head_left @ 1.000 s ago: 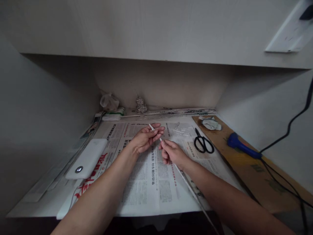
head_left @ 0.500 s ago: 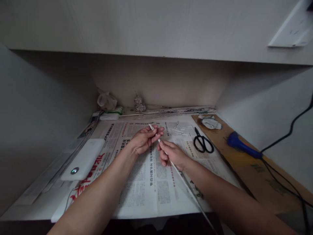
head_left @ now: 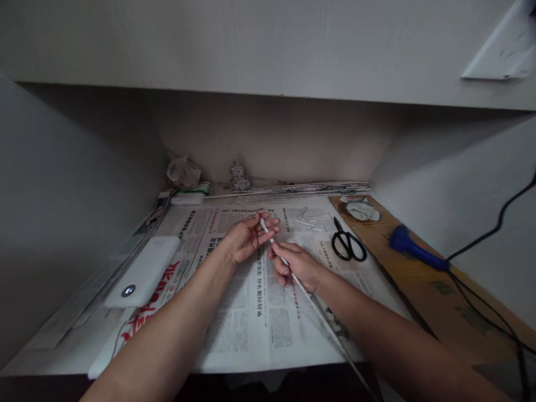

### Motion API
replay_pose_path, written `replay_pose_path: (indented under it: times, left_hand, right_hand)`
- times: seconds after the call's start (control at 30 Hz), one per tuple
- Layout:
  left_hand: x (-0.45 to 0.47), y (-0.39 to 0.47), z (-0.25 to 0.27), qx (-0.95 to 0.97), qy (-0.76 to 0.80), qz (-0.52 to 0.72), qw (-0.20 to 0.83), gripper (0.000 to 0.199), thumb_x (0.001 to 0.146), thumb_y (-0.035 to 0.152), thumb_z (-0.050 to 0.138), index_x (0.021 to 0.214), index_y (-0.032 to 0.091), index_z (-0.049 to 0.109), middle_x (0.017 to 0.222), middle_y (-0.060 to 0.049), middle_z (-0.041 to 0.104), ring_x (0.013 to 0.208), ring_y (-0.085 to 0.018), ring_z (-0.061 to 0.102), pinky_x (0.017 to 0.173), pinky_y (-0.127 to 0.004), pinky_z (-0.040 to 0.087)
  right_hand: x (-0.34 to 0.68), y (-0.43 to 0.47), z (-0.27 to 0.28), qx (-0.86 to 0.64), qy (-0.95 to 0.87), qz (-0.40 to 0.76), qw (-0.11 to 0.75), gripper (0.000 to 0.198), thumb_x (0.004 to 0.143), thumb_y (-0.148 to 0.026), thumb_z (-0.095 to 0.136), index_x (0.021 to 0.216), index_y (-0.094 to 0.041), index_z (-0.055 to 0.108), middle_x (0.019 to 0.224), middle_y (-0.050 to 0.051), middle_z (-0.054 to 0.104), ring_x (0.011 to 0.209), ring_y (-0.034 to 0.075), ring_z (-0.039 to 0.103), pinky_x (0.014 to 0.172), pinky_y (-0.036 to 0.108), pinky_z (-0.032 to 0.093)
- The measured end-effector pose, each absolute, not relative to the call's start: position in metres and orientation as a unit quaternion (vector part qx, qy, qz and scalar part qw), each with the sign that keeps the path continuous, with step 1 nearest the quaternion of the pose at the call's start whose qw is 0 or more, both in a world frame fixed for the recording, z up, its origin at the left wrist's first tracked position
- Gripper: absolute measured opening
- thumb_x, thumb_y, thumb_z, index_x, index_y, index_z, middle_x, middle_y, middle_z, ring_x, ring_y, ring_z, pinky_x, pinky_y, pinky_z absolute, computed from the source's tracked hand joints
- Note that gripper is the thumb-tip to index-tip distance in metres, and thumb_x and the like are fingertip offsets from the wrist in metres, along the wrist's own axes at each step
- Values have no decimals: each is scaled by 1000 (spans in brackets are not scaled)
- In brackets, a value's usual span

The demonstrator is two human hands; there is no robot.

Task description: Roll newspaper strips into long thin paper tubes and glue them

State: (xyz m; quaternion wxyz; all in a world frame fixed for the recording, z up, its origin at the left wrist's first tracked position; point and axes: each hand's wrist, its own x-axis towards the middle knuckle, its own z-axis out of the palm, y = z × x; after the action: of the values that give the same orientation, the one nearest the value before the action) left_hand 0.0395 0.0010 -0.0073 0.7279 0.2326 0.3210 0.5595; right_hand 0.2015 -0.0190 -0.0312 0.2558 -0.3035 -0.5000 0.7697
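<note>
A thin white rolled paper stick [head_left: 312, 304] runs from between my hands down past the table's front edge at lower right. My left hand [head_left: 247, 239] has its upper end, with thumb and index finger at the tip and the other fingers partly extended beneath. Just below, my right hand [head_left: 295, 262] pinches the stick between thumb and forefinger, its remaining fingers curled. Both hands are above the newspaper sheet [head_left: 234, 329]. Nearest on the right lie black-handled scissors [head_left: 348, 245] and several short white paper pieces [head_left: 309, 224].
A white power bank [head_left: 144, 271] lies at left. Paper sticks [head_left: 310, 190], a twine-wrapped object [head_left: 239, 177] and a plastic bag [head_left: 183, 171] are along the back. On cardboard [head_left: 439, 318] at right rest a blue glue gun [head_left: 419, 248] with black cable and a crumpled cloth [head_left: 362, 210].
My left thumb has shifted up to the stick's tip, which stuck out past it before. More of the stick shows across my left fingers. My right hand is nearly still.
</note>
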Motion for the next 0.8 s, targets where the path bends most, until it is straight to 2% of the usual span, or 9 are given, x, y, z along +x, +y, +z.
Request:
replay_pose_path:
  times: [0.23,0.37,0.47,0.53,0.63,0.73,0.8]
  left_hand:
    - [42,-2,-8,254,314,564,720,14,84,4,49,93,9,59,96,-14,68,81,-17,69,70,-22,57]
    - [42,-3,-5,254,286,555,739,12,85,5,48,86,7,59,104,-17,66,86,-19,68,74,-22,57]
    - [42,-3,-4,254,287,552,740,12,85,6,49,89,8,60,103,-17,66,86,-19,68,69,-21,57]
    - [42,-2,-6,252,306,556,730,13,84,6,51,92,8,61,98,-15,68,82,-19,69,64,-20,58]
    - [43,0,-10,247,336,558,717,13,82,6,54,92,8,63,86,-11,68,73,-16,69,60,-19,57]
    - [45,1,-12,240,346,560,713,13,81,4,54,89,8,64,77,-8,67,68,-14,68,61,-18,57]
    - [46,1,-13,238,347,560,714,12,82,4,54,88,7,64,76,-8,66,69,-14,68,63,-19,57]
  right_hand:
    - [204,-17,-30,-284,-474,794,253,32,85,-51,50,81,-19,48,40,-9,36,33,11,45,34,20,27]
    - [208,-17,-26,-222,-423,850,222,27,87,-46,46,81,-20,48,37,-9,32,34,11,43,37,21,31]
    - [207,-18,-23,-226,-438,841,223,31,88,-50,44,84,-20,50,39,-9,34,36,11,45,39,22,33]
    - [205,-19,-24,-289,-491,781,256,34,85,-54,46,87,-20,50,43,-9,39,37,11,47,38,21,34]
    - [201,-19,-28,-388,-606,630,291,35,83,-55,50,86,-20,49,47,-8,45,37,10,47,35,19,31]
    - [201,-19,-31,-420,-695,516,272,32,90,-51,39,85,-20,49,45,-7,44,34,10,44,37,20,32]
    - [203,-20,-30,-430,-743,446,252,32,94,-45,31,84,-20,49,50,-5,49,38,10,47,43,22,36]
